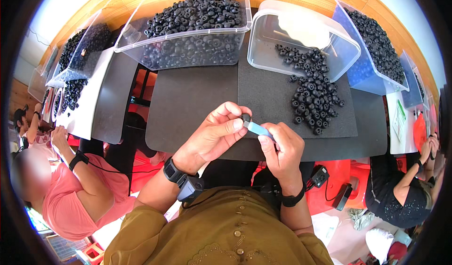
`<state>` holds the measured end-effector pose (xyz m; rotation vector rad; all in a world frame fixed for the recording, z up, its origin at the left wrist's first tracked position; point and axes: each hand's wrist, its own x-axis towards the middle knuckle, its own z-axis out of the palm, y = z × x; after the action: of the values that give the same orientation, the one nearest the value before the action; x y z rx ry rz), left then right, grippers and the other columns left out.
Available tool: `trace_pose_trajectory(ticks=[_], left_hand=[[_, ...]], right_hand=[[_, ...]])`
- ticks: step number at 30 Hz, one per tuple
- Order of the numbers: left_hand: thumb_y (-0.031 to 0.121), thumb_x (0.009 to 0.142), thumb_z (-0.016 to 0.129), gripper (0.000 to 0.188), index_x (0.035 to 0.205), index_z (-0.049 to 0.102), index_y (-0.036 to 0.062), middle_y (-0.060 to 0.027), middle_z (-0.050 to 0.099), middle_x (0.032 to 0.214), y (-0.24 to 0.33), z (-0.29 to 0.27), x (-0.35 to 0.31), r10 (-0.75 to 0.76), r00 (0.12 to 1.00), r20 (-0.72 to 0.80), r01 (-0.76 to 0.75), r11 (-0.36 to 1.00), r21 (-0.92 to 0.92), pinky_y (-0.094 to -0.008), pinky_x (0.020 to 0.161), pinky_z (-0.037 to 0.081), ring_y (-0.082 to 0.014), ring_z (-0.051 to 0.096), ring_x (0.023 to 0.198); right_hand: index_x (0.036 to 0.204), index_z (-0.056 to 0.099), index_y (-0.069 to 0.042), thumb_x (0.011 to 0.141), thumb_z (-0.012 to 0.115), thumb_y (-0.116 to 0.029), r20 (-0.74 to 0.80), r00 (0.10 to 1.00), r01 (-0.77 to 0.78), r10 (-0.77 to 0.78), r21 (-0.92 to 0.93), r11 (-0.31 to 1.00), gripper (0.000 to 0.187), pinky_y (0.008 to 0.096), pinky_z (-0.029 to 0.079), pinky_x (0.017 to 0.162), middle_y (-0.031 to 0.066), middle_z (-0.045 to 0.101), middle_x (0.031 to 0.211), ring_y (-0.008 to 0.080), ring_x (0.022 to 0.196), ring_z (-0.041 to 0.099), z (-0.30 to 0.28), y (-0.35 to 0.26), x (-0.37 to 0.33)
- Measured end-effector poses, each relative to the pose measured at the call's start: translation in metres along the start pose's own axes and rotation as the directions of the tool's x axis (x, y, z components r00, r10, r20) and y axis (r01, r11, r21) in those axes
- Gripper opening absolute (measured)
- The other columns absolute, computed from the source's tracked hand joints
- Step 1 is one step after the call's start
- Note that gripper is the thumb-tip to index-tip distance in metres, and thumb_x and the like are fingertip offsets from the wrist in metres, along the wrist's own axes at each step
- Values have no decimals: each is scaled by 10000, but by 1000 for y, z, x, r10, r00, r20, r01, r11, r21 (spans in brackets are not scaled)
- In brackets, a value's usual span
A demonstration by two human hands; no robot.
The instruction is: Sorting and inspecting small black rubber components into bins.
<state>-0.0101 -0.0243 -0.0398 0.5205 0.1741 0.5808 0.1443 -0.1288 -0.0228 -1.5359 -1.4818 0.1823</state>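
In front of my body, my left hand (214, 133) pinches a small round black part (246, 117) between thumb and fingers. My right hand (285, 147) grips a small tool with a light blue handle (259, 130). Its end meets the black part; the tip is too small to make out. Just beyond my hands, a loose pile of the same hollow black parts (313, 102) lies on a dark mat (268, 90). The pile spreads from the mouth of a clear plastic tub (352, 46) tipped on its side.
A large clear tub (188, 60) full of black parts stands at the back of the dark table (188, 109). Another full tub (372, 76) is at the back right. Co-workers sit on both sides, one in a pink top (80, 199) at left, one in black (395, 194) at right.
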Motion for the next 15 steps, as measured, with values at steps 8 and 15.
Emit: trace_pose_trajectory(ticks=[8,15], left_hand=[[21,877,603,128,980,571,91,-50,569,1093,1,1,0,-6,1000,-31,6,1000,17,-230,822,470,-95,551,918],[24,879,601,127,981,568,91,-51,571,1089,1,-2,0,-7,1000,-11,7,1000,16,-230,825,471,-97,553,923]], right_hand=[[846,637,-41,772,676,-157,-18,1000,19,-19,-17,1000,143,341,376,465,70,487,602,237,501,499,2,2,-1],[841,638,-41,774,671,-166,-28,999,25,-26,-25,999,146,349,381,470,75,500,609,249,509,510,2,2,-1]])
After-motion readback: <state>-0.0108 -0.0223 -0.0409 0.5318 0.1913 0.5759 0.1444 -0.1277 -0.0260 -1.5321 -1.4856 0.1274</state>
